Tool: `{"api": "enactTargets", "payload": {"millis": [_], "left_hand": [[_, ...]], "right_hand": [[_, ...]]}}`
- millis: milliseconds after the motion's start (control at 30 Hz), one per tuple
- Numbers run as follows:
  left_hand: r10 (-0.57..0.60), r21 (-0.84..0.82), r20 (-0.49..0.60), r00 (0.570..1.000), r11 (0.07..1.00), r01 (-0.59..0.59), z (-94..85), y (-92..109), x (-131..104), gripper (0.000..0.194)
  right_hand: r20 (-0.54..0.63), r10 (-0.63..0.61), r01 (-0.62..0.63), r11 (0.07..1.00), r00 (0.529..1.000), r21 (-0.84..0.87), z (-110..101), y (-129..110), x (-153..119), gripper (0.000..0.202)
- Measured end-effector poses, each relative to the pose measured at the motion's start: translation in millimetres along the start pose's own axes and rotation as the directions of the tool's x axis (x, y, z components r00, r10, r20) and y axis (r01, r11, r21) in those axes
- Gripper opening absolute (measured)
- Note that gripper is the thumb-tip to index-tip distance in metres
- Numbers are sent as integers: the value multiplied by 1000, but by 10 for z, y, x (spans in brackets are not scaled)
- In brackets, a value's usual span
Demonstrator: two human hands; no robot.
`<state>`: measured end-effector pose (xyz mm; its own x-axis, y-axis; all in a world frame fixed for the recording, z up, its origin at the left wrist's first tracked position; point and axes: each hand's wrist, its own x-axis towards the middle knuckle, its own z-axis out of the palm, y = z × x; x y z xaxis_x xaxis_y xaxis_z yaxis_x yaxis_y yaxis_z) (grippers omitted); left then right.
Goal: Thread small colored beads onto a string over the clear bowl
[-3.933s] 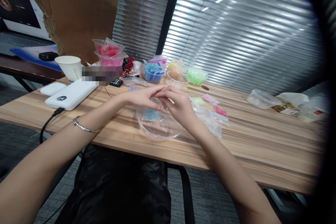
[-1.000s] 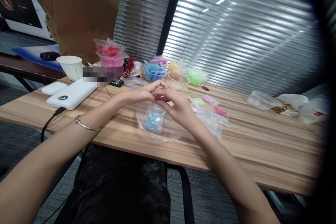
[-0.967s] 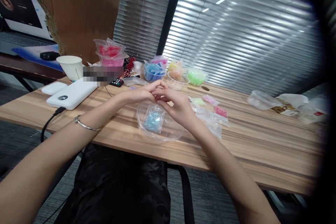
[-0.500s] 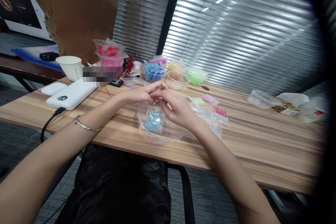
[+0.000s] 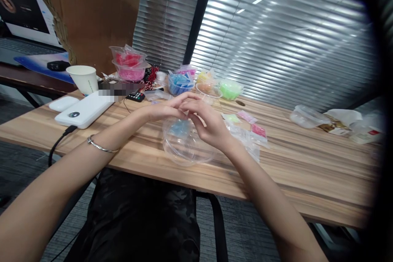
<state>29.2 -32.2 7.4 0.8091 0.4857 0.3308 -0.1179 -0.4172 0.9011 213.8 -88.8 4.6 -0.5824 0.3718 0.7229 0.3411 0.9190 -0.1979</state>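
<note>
My left hand (image 5: 172,106) and my right hand (image 5: 207,122) meet over the far side of a clear plastic bowl (image 5: 192,159), fingers bent and overlapping. Just beneath them shows a small clear bag of blue bits (image 5: 179,128), blurred, its top edge between my fingertips. The fingers partly hide the grip. The bowl stands near the table's front edge. To the right of my right hand lie flat clear bags (image 5: 245,139), a green packet (image 5: 231,118) and pink-red packets (image 5: 258,130).
On the wooden table (image 5: 307,163), bowls of blue packets (image 5: 181,84), green ones (image 5: 230,89) and stacked red-pink ones (image 5: 130,63) stand at the back. A white power bank (image 5: 82,110) and paper cup (image 5: 82,78) are left. Clear containers (image 5: 307,116) lie at right.
The blue bag hung upright below my fingers and now appears higher and foreshortened, close under them. My hands have shifted slightly; my right hand moved a little to the right.
</note>
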Motion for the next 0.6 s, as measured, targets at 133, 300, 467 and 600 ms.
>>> {"api": "enactTargets", "payload": {"millis": [133, 300, 467, 600], "left_hand": [[-21, -58, 41, 999, 998, 24, -49, -82, 8, 43], [-11, -139, 79, 997, 990, 22, -67, -176, 9, 46], [-14, -265, 61, 998, 964, 30, -14, -229, 19, 60], [11, -208, 52, 999, 978, 0, -15, -220, 26, 57]], "right_hand": [[-127, -14, 9, 999, 992, -41, 3, -3, -4, 38], [-209, -15, 0, 998, 978, -70, -6, 9, -12, 35], [-204, -11, -2, 998, 979, -64, -6, 11, -32, 35], [-209, -20, 5, 997, 978, -71, -9, 2, -32, 37]]}}
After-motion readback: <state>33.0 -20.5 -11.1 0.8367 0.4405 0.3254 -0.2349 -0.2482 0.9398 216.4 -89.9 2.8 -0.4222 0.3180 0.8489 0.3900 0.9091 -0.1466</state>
